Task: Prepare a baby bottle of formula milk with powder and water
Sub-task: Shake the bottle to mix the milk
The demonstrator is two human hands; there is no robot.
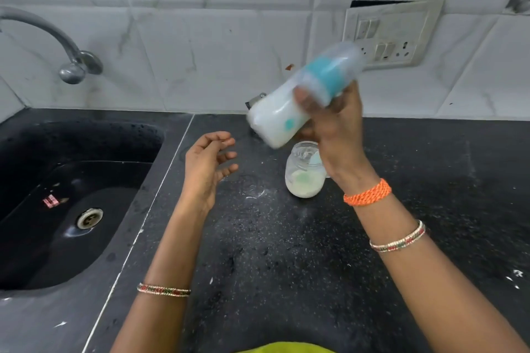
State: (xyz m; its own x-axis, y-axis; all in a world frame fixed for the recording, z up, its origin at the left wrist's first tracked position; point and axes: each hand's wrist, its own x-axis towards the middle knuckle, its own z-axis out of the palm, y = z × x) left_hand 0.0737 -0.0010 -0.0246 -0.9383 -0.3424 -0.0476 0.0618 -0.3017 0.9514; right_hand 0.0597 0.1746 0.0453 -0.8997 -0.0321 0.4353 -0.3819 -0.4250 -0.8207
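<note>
Now two vessels show: one capped bottle [289, 106] full of white milk, and one open jar [305, 173] with a little pale powder or milk at its bottom, standing on the dark tabletop [286, 252]. One sink [71, 195] lies at left under one tap [57, 40]. The right hand [332, 123] is wrapped around the bottle near its teal collar, holding it tilted and blurred in the air above the jar. The left hand [206, 163] hovers left of the jar, fingers loosely curled apart, holding nothing.

right hand [332, 123] holds tilted, blurred baby bottle [289, 106] (left hand [208, 160] empty).
</note>
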